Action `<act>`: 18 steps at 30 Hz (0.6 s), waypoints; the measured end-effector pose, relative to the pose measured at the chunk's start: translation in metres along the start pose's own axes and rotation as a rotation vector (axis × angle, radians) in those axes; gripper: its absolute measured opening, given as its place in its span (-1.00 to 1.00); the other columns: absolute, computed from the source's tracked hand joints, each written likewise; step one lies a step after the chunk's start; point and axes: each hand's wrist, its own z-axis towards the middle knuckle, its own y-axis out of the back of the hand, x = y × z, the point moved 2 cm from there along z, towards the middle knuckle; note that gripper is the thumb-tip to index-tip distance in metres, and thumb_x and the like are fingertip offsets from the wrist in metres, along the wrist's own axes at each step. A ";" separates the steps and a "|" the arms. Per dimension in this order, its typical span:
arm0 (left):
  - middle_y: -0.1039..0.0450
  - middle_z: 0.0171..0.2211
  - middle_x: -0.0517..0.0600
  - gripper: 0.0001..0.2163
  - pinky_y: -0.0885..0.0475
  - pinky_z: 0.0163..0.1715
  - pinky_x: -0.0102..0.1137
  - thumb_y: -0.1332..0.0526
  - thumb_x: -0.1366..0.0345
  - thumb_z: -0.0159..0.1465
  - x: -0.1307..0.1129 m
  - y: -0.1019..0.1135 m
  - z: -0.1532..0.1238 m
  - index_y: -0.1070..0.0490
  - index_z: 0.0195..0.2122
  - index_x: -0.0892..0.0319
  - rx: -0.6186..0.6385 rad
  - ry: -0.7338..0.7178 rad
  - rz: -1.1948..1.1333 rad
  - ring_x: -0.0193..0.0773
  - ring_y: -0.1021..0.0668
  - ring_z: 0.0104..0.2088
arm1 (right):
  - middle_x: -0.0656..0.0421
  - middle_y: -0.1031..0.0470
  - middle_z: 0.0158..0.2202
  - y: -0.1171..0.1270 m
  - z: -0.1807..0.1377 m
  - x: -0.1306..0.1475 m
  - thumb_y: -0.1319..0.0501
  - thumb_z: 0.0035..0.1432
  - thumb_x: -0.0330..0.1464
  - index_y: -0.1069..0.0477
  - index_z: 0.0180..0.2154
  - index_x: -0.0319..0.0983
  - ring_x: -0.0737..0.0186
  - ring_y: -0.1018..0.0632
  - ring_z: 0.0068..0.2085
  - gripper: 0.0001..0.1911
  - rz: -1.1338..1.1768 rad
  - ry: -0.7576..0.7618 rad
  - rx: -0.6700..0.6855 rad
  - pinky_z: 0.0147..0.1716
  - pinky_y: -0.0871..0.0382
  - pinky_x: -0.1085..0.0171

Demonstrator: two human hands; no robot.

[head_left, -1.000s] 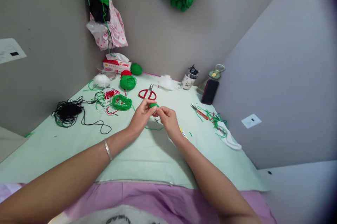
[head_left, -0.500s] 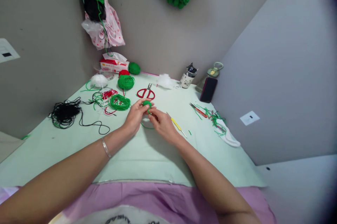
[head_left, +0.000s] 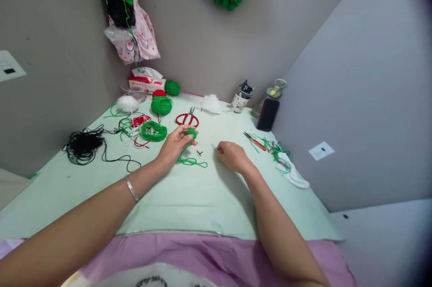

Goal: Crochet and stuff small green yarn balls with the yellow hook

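My left hand (head_left: 173, 145) pinches a small green crocheted piece (head_left: 191, 133) between thumb and fingers. From it a green yarn tail (head_left: 194, 162) hangs down and lies in loops on the table. To the right, my right hand (head_left: 232, 155) is closed on a crochet hook (head_left: 213, 147); only its thin metal tip shows past the fingers, and the yellow handle is hidden in the hand. Small dark pointed pieces (head_left: 199, 154) lie on the table between the two hands. Just beyond my left hand are red-handled scissors (head_left: 187, 118).
On the left lie tangled black cord (head_left: 84, 144), a green yarn coil (head_left: 154, 131), green yarn ball (head_left: 161, 105) and white yarn ball (head_left: 127, 103). White stuffing (head_left: 212, 104), a cup (head_left: 241, 98) and phone (head_left: 268, 115) stand behind. Orange-handled snips (head_left: 255, 141) lie right among yarn scraps.
My right hand has left the green piece and moved right, closing on the crochet hook. The yarn tail and small dark pieces now show. My left hand still holds the green piece.
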 end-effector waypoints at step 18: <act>-0.51 -0.41 -0.10 -0.74 -0.42 -0.25 -0.37 -0.33 0.23 0.22 0.002 -0.005 -0.003 -0.56 -0.08 0.14 0.005 -0.091 0.232 -0.24 -0.53 -0.34 | 0.37 -0.24 -0.67 -0.013 -0.025 0.061 -0.13 0.27 -0.11 -0.44 -0.27 -0.22 0.38 -0.19 -0.60 -0.69 0.974 0.186 0.402 -0.54 -0.07 0.33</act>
